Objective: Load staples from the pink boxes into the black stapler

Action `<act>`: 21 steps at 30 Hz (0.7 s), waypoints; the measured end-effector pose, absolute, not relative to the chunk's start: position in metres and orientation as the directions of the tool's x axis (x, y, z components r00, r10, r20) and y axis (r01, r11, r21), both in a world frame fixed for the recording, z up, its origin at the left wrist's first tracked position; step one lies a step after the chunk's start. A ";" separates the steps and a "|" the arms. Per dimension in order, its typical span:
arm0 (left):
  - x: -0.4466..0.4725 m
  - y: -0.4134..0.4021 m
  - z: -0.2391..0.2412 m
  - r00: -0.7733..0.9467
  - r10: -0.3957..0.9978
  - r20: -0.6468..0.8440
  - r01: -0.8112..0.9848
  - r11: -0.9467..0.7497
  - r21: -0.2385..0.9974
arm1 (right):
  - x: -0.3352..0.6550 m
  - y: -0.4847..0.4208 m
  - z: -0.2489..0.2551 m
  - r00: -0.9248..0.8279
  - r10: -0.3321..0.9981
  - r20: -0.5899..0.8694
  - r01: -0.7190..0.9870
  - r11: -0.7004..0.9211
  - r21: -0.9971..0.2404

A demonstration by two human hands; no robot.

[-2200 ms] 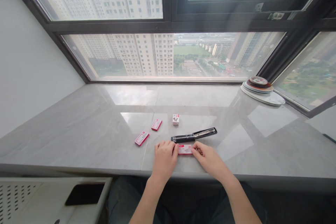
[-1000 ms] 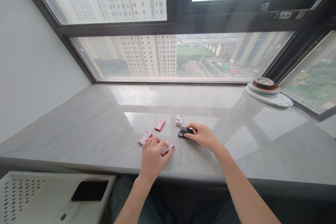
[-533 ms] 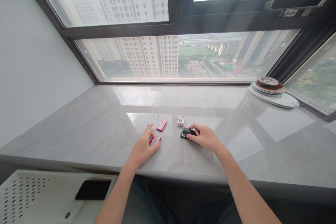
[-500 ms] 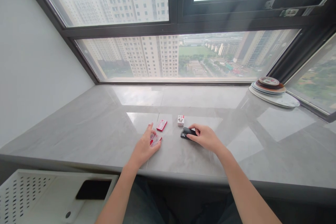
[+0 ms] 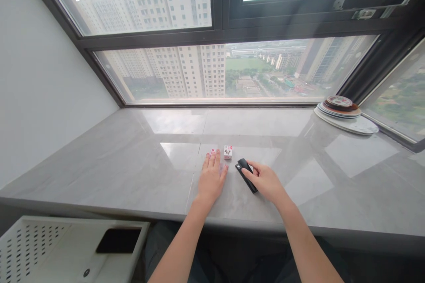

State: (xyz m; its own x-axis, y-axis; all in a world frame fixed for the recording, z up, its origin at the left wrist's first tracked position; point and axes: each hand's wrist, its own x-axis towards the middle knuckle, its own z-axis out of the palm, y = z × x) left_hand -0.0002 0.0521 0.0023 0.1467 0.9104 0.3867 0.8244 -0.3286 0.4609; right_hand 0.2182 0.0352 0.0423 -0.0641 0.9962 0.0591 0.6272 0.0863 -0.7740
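Note:
A black stapler (image 5: 246, 175) lies at a slant on the grey counter, its near end toward me. My right hand (image 5: 267, 181) grips it by the side with thumb and fingers. To the left, my left hand (image 5: 211, 179) lies with its fingers stretched out over a small red-and-white box (image 5: 213, 152), most of which is hidden beneath them. I cannot make out the clear-and-red item under that palm. Just beyond the hands stands a small white box (image 5: 228, 152) with red print and a dark picture on its front.
A stack of plates (image 5: 345, 115) sits at the counter's back right, by the window frame. Below the front edge at left is a white perforated stand (image 5: 49, 247) with a dark opening. A tall window (image 5: 219, 35) runs along the back of the grey counter (image 5: 109, 168).
My left hand has moved right and flattened over the red-and-white box, with the clear-and-red item no longer plainly visible. The stapler has turned in my right hand, pointing more away from me.

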 end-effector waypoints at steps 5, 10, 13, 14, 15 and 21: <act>0.040 0.062 0.001 0.175 0.886 0.429 0.878 -0.338 0.340 | 0.227 0.020 0.031 -0.012 1.000 -0.005 0.541 0.002 -0.841; 0.040 0.049 -0.002 0.168 0.880 0.445 0.900 -0.321 0.294 | 0.219 0.018 0.020 -0.039 0.982 -0.185 0.279 -0.167 -0.946; 0.031 0.031 -0.004 0.146 0.885 0.441 0.906 -0.299 0.301 | 0.198 0.021 0.017 -0.076 0.982 -0.170 0.186 -0.154 -0.970; 0.028 0.026 -0.004 0.137 0.888 0.439 0.908 -0.289 0.302 | 0.189 0.022 0.017 -0.096 0.983 -0.156 0.174 -0.138 -0.975; 0.024 0.021 -0.005 0.128 0.891 0.436 0.912 -0.279 0.302 | 0.179 0.022 0.017 -0.118 0.983 -0.139 0.169 -0.118 -0.979; -0.021 0.013 -0.005 0.099 0.901 0.423 0.935 -0.229 0.269 | 0.122 0.026 0.015 -0.198 0.978 -0.059 0.163 -0.027 -0.986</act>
